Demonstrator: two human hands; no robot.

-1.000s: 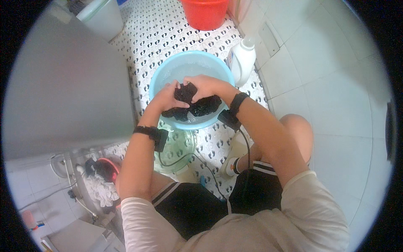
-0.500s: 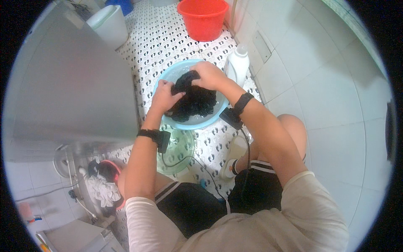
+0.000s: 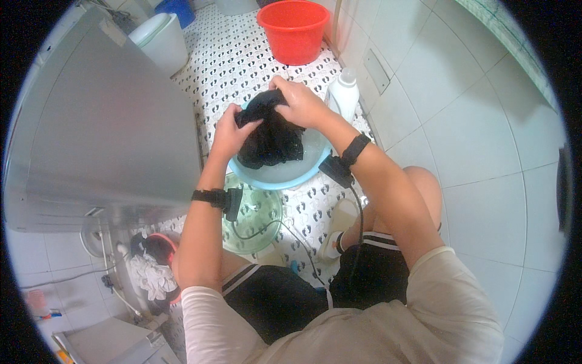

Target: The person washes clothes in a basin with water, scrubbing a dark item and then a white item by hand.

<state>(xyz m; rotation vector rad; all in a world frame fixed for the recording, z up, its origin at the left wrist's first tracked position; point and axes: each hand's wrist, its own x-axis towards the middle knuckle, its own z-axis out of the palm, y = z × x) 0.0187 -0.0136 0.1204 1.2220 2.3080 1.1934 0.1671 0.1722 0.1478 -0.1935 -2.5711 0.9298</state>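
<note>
A wet black garment (image 3: 271, 138) hangs from both my hands over a light blue basin (image 3: 285, 183) of cloudy water. My left hand (image 3: 233, 130) grips the cloth at its upper left edge, thumb toward the middle. At the upper right edge my right hand (image 3: 298, 104) pinches it, fingers curled behind the fabric. The lower part of the garment drapes down into or just over the basin; its contact with the water is hard to make out. What kind of garment it is does not show.
A white plastic bottle (image 3: 344, 96) stands right of the blue basin. Nearer me is a translucent green basin (image 3: 251, 227). Beyond stands a red bucket (image 3: 294, 36). A grey panel (image 3: 103, 127) rises at left, a tiled wall (image 3: 479, 139) at right. White laundry (image 3: 150, 276) lies lower left.
Both hands have lifted the black garment and shifted it slightly up and left. It now hangs longer and narrower, with more of the basin's water showing on the right.
</note>
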